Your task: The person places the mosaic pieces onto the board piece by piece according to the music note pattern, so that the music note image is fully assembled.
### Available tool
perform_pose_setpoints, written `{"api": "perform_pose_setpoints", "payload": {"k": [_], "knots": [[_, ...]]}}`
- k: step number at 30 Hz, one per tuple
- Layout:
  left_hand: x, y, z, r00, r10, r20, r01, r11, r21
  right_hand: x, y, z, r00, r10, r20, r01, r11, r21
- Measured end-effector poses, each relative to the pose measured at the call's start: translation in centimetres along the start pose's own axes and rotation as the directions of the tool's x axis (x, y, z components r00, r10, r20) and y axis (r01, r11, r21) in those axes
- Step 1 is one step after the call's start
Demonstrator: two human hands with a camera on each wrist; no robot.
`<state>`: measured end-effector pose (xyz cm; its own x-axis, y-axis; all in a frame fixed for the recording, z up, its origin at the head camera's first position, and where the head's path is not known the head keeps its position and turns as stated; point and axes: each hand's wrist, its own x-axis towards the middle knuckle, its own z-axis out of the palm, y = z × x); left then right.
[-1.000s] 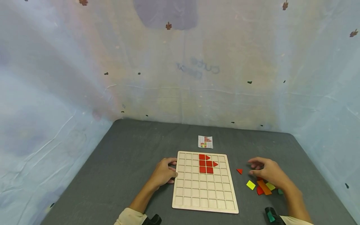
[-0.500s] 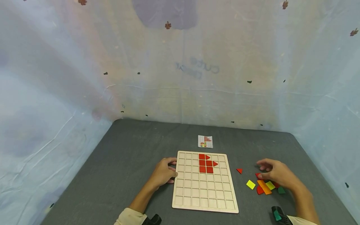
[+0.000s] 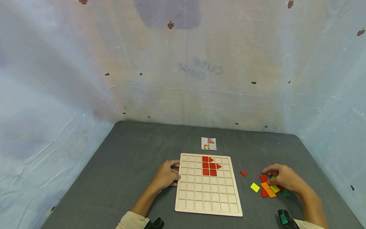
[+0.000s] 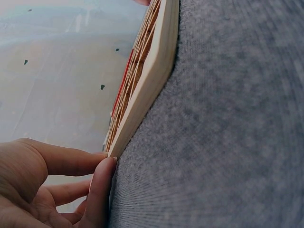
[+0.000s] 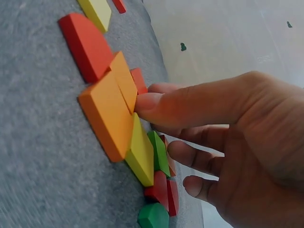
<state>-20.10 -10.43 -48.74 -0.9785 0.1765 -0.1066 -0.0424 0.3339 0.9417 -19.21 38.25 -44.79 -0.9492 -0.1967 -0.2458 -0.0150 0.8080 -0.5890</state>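
A wooden grid board [image 3: 207, 194] lies on the table with several red tiles [image 3: 209, 166] in its far squares. At its left edge my left hand [image 3: 166, 175] holds the rim between thumb and finger, as the left wrist view shows. My right hand [image 3: 283, 178] is over a loose pile of coloured tiles to the right of the board. In the right wrist view its thumb touches an orange tile [image 5: 122, 76], which lies against another orange tile [image 5: 107, 116]. A yellow tile [image 5: 141, 154] adjoins them. The other fingers are loosely bent with nothing seen between them.
A small printed card [image 3: 208, 143] with a coloured grid pattern lies beyond the board. Between board and pile are a red triangle [image 3: 243, 173] and a yellow square tile [image 3: 255, 187]. Green tiles [image 3: 286, 193] lie under and beside the right hand. A curtain [image 3: 183, 95] stands behind the table.
My right hand has moved right and slightly nearer over the pile, uncovering a red tile. The upper orange tile has shifted, so two orange tiles now show. The left hand and board stay put.
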Motion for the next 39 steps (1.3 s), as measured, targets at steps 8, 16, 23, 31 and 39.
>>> {"api": "perform_pose_setpoints", "payload": {"k": [8,16,23,31,39], "knots": [[0.0,0.0,0.0,1.000,0.000,-0.003,0.000,1.000,-0.002,0.4,-0.1,0.3,1.000,0.028,-0.009,-0.028,1.000,0.005],[0.0,0.0,0.0,1.000,0.003,0.008,-0.003,1.000,-0.005,0.4,0.0,0.6,1.000,0.003,-0.030,-0.002,1.000,0.026],[0.0,-0.1,-0.1,1.000,0.008,0.011,-0.008,1.000,-0.008,0.4,0.0,0.7,0.999,0.014,-0.048,-0.013,1.000,0.010],[0.0,0.0,0.0,1.000,0.008,0.006,-0.008,1.000,-0.008,0.7,-0.6,1.1,0.995,-0.004,-0.104,-0.001,0.999,-0.052],[0.0,0.0,0.1,1.000,0.009,-0.001,-0.009,1.000,-0.015,1.1,-1.6,1.7,0.991,-0.031,-0.130,0.023,0.998,-0.059]]}}
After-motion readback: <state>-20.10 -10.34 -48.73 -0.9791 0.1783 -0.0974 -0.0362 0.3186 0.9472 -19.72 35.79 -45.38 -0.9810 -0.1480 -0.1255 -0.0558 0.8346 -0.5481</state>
